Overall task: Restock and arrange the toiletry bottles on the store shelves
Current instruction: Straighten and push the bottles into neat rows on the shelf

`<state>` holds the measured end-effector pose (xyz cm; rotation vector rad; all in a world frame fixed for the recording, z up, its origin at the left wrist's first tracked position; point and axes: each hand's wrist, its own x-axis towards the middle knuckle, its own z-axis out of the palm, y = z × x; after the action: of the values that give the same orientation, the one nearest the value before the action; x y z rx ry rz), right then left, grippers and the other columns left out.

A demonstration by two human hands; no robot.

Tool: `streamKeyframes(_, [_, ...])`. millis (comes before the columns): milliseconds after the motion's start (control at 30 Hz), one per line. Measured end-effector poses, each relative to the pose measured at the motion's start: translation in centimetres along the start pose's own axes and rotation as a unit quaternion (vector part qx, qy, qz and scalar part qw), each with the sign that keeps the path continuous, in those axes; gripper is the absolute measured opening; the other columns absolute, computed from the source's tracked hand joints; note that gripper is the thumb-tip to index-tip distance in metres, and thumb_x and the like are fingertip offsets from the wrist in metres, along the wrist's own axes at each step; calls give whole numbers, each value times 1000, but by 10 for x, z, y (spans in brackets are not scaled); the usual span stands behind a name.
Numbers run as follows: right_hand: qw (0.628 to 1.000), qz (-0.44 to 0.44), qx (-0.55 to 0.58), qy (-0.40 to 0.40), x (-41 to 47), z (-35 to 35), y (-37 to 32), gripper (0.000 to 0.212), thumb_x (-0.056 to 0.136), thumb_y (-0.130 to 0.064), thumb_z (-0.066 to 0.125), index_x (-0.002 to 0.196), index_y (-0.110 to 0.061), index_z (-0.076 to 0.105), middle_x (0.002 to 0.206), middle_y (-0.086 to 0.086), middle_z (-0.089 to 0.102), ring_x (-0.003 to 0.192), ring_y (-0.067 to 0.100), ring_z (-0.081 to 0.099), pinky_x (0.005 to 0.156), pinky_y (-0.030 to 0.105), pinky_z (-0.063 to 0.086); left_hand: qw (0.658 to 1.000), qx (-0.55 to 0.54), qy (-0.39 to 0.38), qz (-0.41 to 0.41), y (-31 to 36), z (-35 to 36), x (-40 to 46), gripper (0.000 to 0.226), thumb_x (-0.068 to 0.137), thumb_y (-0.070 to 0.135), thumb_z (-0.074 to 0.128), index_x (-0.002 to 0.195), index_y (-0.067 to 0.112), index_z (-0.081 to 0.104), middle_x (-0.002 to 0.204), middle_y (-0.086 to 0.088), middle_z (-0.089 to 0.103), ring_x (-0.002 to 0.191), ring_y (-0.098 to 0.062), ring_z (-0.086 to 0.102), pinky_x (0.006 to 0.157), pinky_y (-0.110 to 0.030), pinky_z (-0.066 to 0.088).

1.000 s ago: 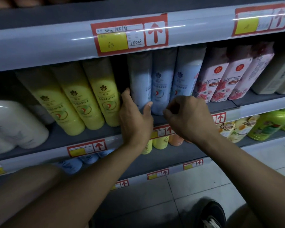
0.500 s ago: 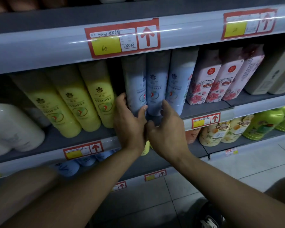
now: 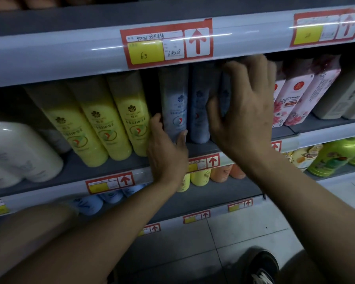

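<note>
Mostly, the head view shows a shelf [image 3: 111, 167] that is already stocked, so I judge the task to be in its arranging part. On the middle shelf stand three yellow bottles [image 3: 119, 121] at the left, then three pale blue bottles [image 3: 197, 111] in the centre, then pink flowered bottles [image 3: 295, 95] at the right. White bottles [image 3: 19, 152] are at the far left edge. They all stand close together in groups by colour, with the labels turned to the front.

The left hand [image 3: 166, 152] holds the lower part of the leftmost blue bottle [image 3: 173, 107]: the thumb is on its right side and the fingers curl around its left side, in the gap beside the yellow bottles. The right hand [image 3: 242, 111] is higher, with spread, relaxed fingers laid over the rightmost blue bottle; this grip is released, and it touches or pushes more than it grasps. Motion blur hides the fingertips, so I cannot tell the exact contact.

What is left, in my judgement, is to straighten the blue group and close the small gap at its left. The lower shelves, with green bottles [image 3: 336, 154] and small orange bottles [image 3: 221, 173], also look filled. No loose stock is in view.
</note>
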<state>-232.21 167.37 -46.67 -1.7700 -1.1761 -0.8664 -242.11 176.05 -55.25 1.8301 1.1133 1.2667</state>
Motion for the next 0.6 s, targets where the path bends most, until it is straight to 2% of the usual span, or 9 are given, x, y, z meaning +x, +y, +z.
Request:
streamKeyframes(67, [999,-26,-43,-16,9,2,6,34,90,-18,61,117,3,62,119,25,60,111,40,52,93,42,44,1000,11,-4,-2,0,0,0,63,93,22,75,148,16,43,137,-3,64,123,-20,63,100,-41,55])
streamKeyframes(133, [996,-17,-68,-49,13,5,12,38,93,-24,60,121,3,59,124,26,59,115,41,51,96,46,46,999,34,-4,9,0,0,-1,60,97,22,69,150,13,43,140,-5,63,125,-22,62,101,-38,53])
streamKeyframes(233, [998,48,-37,-35,22,4,20,41,94,-25,59,124,4,59,128,27,57,122,45,51,102,44,42,998,47,-7,31,-4,-2,0,57,99,23,65,151,12,44,142,-6,62,127,-24,61,103,-43,52])
streamKeyframes(333, [985,157,6,-74,29,4,35,38,95,-32,57,113,2,57,118,25,58,115,42,52,93,42,39,1000,17,-21,10,-6,-6,-4,59,95,32,60,150,17,46,143,0,62,131,-18,60,106,-43,53])
streamKeyframes(433, [972,206,57,-99,31,5,46,46,93,-43,59,113,-2,57,114,19,63,108,38,58,85,41,46,999,-30,-16,-8,-4,-10,-11,57,95,22,66,149,18,50,143,7,61,131,-10,60,108,-36,52])
streamKeyframes(500, [968,213,79,-107,32,4,47,50,91,-45,62,116,-2,57,116,19,65,109,37,61,87,45,50,999,-41,-6,-5,-2,-15,-15,56,95,12,71,147,16,52,132,15,60,124,-5,60,105,-30,52])
streamKeyframes(600, [964,224,86,-113,33,2,46,53,89,-45,66,119,-3,56,119,19,65,112,37,62,91,48,51,999,-39,2,5,0,-19,-15,55,93,10,74,144,14,54,126,18,58,123,-7,61,105,-35,54])
